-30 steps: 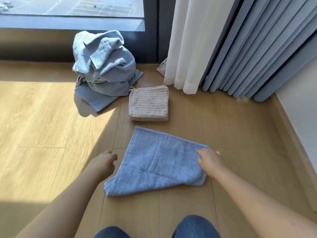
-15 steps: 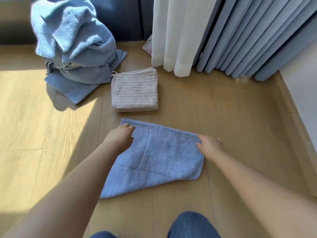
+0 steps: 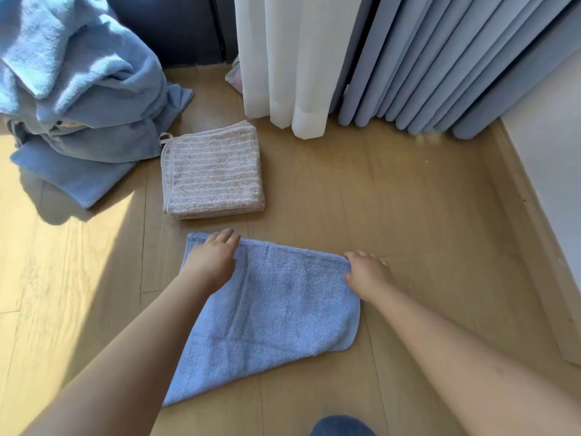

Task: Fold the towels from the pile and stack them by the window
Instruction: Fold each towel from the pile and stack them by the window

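**Blue towel half folded on the floor, both hands at its far edge**

Nearest to the camera, a knee in blue jeans (image 3: 341, 426) shows at the bottom edge. Just beyond it the blue towel (image 3: 270, 316) lies flat on the wooden floor (image 3: 408, 199), already doubled, with its layers showing at the right corner. It sits a little crooked, the near left corner reaching toward the person.

The left hand (image 3: 213, 258) rests on the far left corner of the towel, fingers bent down over the edge. The right hand (image 3: 366, 273) is at the far right corner and seems to pinch the edge, fingers closed on the cloth. Whether the left hand really grips or only presses, I cannot tell.

A little farther, a folded striped towel (image 3: 212, 171) lies alone, close to the white curtain (image 3: 283, 58) and the blue curtain (image 3: 440, 64). To its left is the pile (image 3: 81, 89) of unfolded blue towels, touching its corner loop.

I judge the step in hand is one more fold of the blue towel. The next move probably calls for both hands lifting the far edge together and bringing it evenly toward the near edge, then carrying the towel onto the striped one.
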`<action>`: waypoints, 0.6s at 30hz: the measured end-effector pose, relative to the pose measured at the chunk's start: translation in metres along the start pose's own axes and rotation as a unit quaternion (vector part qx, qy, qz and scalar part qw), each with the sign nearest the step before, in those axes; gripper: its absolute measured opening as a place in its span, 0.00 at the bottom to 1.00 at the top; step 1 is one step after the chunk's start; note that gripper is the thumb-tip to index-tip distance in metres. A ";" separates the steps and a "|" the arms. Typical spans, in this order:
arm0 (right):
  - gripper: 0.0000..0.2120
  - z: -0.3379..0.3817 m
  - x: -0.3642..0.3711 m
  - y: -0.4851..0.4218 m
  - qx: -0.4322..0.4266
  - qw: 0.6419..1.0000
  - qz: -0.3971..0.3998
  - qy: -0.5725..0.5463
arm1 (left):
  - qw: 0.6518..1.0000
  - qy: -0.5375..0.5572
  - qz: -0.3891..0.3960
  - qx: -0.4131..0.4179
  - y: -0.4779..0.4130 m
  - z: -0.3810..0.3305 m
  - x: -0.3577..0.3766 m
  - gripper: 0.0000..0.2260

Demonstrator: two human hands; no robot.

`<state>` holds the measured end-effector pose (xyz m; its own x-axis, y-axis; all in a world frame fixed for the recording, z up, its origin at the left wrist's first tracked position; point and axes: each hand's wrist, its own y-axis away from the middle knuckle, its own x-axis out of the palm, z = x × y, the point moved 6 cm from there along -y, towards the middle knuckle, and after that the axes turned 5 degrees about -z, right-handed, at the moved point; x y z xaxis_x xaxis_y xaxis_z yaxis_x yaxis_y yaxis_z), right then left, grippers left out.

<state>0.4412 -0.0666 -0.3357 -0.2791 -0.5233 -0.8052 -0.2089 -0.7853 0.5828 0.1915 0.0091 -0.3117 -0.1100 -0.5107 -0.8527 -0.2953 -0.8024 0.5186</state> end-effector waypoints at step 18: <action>0.16 -0.005 -0.016 0.005 -0.010 0.999 -0.038 0.013 | 0.989 -0.148 -0.008 -0.024 0.010 0.021 0.001 0.13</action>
<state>0.4492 -0.0640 -0.3200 -0.2377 -0.4706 -0.8497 -0.2099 -0.8292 0.5180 0.1688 0.0072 -0.3083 -0.3809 -0.3907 -0.8380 -0.2540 -0.8272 0.5012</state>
